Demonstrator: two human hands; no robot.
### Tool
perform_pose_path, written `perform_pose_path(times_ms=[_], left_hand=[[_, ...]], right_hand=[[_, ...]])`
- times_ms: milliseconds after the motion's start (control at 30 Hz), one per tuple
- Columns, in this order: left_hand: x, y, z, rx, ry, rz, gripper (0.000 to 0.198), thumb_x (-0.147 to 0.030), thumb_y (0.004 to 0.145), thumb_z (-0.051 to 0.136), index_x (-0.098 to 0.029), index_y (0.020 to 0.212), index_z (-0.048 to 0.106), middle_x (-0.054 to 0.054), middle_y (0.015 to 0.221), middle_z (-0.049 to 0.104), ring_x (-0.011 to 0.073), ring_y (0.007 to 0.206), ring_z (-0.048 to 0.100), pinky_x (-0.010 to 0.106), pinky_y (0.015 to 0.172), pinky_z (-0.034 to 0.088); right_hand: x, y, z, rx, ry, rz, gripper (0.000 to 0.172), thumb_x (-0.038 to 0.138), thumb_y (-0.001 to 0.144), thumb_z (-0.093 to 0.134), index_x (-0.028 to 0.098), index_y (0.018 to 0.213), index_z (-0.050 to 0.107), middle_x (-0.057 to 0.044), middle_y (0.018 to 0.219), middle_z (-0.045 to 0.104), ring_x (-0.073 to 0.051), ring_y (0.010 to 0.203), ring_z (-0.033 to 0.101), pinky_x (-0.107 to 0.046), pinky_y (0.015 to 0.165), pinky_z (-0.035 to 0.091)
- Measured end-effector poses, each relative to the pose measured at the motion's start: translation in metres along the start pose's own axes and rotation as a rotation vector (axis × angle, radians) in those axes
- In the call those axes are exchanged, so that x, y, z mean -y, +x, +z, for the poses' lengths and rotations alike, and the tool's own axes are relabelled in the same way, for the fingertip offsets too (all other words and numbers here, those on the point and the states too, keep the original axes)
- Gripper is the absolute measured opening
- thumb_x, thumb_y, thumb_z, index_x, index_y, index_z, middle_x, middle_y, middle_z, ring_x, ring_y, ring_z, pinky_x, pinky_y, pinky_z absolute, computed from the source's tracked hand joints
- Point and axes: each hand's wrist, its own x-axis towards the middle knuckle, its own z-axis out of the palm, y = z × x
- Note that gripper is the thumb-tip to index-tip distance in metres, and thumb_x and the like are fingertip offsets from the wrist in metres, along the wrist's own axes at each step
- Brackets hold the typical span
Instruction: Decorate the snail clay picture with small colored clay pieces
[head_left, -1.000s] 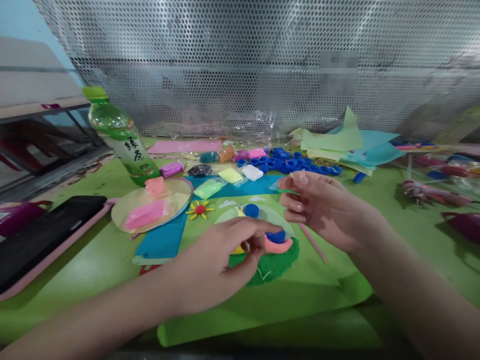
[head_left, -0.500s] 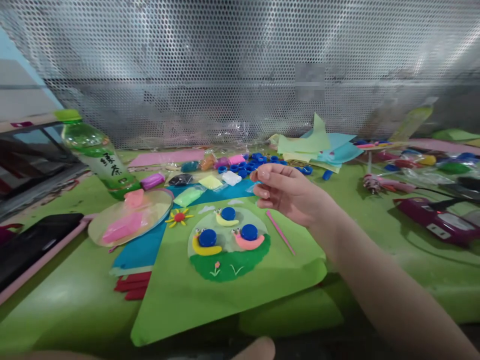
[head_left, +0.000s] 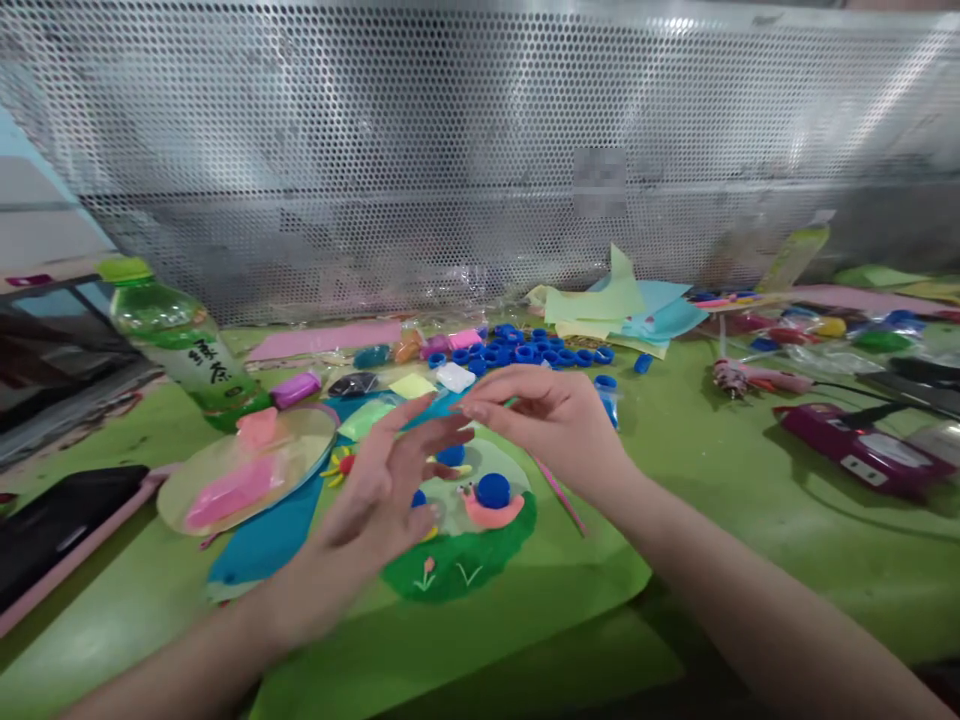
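Both my hands are raised over a green sheet (head_left: 585,570) that carries a clay snail picture. My left hand (head_left: 375,500) is open, its fingers apart, hiding the yellow snail and part of the clay sun (head_left: 339,465). My right hand (head_left: 555,425) has thumb and forefinger pinched together near my left fingertips; whatever is between them is too small to make out. Below the hands shows a pink snail (head_left: 491,512) with a blue bottle cap (head_left: 493,490) as its shell, above dark green clay grass (head_left: 450,575). A pink clay tool (head_left: 559,492) lies right of the picture.
A tilted green tea bottle (head_left: 184,345) and a round plate (head_left: 176,490) with pink clay are at left, beside a black phone (head_left: 67,530). Blue caps (head_left: 525,352) and clay packets lie behind. A purple power strip (head_left: 862,445) sits at right.
My left hand has come up from the bottom edge to over the picture. My right hand has moved slightly left and lower, meeting it. The view has tilted up a little.
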Motion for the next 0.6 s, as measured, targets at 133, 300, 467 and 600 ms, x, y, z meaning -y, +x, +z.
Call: perform_pose_path(times_ms=[133, 300, 467, 600], left_hand=[[0.016, 0.001, -0.008, 0.037, -0.289, -0.044, 0.065, -0.036, 0.082, 0.054, -0.033, 0.138, 0.020, 0.005, 0.140, 0.041, 0.0267, 0.130, 0.033, 0.043, 0.102, 0.030], [0.008, -0.009, -0.006, 0.048, -0.469, -0.099, 0.072, -0.036, 0.078, 0.062, -0.032, 0.138, 0.022, 0.004, 0.136, 0.048, 0.0231, 0.128, 0.037, 0.036, 0.097, 0.034], [0.002, -0.006, -0.004, -0.007, -0.492, -0.163, 0.080, -0.038, 0.075, 0.065, -0.032, 0.139, 0.018, 0.006, 0.128, 0.055, 0.0247, 0.122, 0.044, 0.039, 0.097, 0.032], [-0.002, -0.004, -0.001, -0.142, -0.465, -0.252, 0.093, -0.045, 0.070, 0.067, -0.028, 0.140, 0.008, 0.009, 0.121, 0.059, 0.0283, 0.115, 0.050, 0.044, 0.096, 0.030]], right_hand=[[-0.003, -0.004, 0.009, 0.003, -0.169, -0.030, 0.008, 0.020, 0.076, 0.064, 0.022, 0.073, 0.071, -0.001, 0.082, 0.071, -0.014, 0.077, 0.064, -0.024, 0.053, 0.045], [-0.004, -0.008, 0.014, 0.027, -0.208, -0.002, 0.009, 0.017, 0.075, 0.064, 0.021, 0.074, 0.072, -0.002, 0.081, 0.072, -0.016, 0.077, 0.065, -0.025, 0.054, 0.048], [-0.005, -0.010, 0.016, 0.008, -0.223, -0.003, 0.011, 0.014, 0.074, 0.066, 0.023, 0.074, 0.072, -0.001, 0.081, 0.073, -0.016, 0.080, 0.066, -0.027, 0.062, 0.053], [-0.004, -0.011, 0.017, -0.018, -0.263, -0.057, 0.013, 0.013, 0.073, 0.066, 0.024, 0.073, 0.072, 0.000, 0.080, 0.074, -0.016, 0.079, 0.068, -0.029, 0.064, 0.055]])
